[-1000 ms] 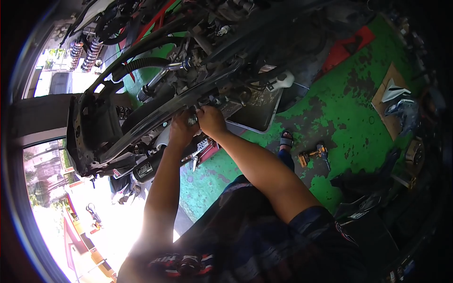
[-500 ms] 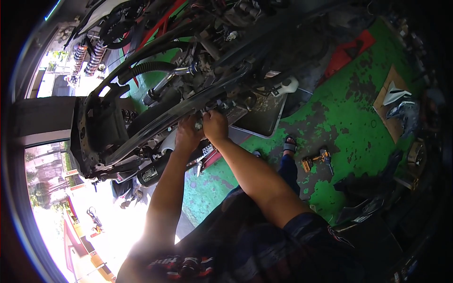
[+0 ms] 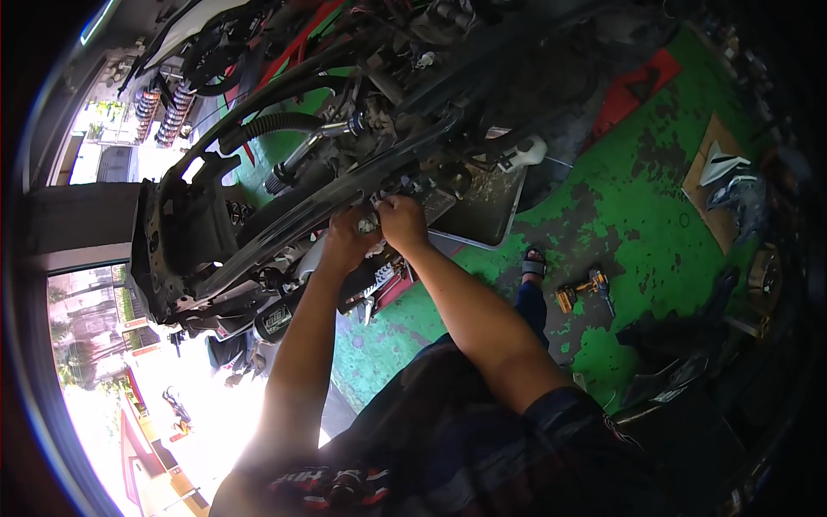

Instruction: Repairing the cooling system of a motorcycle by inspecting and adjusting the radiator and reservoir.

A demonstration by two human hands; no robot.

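Note:
A stripped motor scooter [image 3: 332, 185] with bare dark frame rails fills the upper left. Under its near rail, both my hands work close together at the engine side. My left hand [image 3: 347, 239] has its fingers curled at a small pale metal part [image 3: 369, 226], whose kind I cannot make out. Beside it on the right, my right hand [image 3: 402, 222] is closed, thumb and fingers pressed together; whatever they grip is hidden. A black exhaust muffler [image 3: 276, 319] lies to the left of my left forearm.
A shallow metal tray [image 3: 510, 209] lies beyond my right hand. On the green floor [image 3: 594, 207] are a yellow-and-black power tool [image 3: 583, 291], a red panel [image 3: 636, 93] and cardboard [image 3: 702, 164] bearing fairing pieces [image 3: 732, 185]. Dark body parts [image 3: 672, 370] lie at the lower right.
My hands stay at the same place under the rail, with a slight shift of the right fingers. More of the pale part shows between them. The whole view has moved a little.

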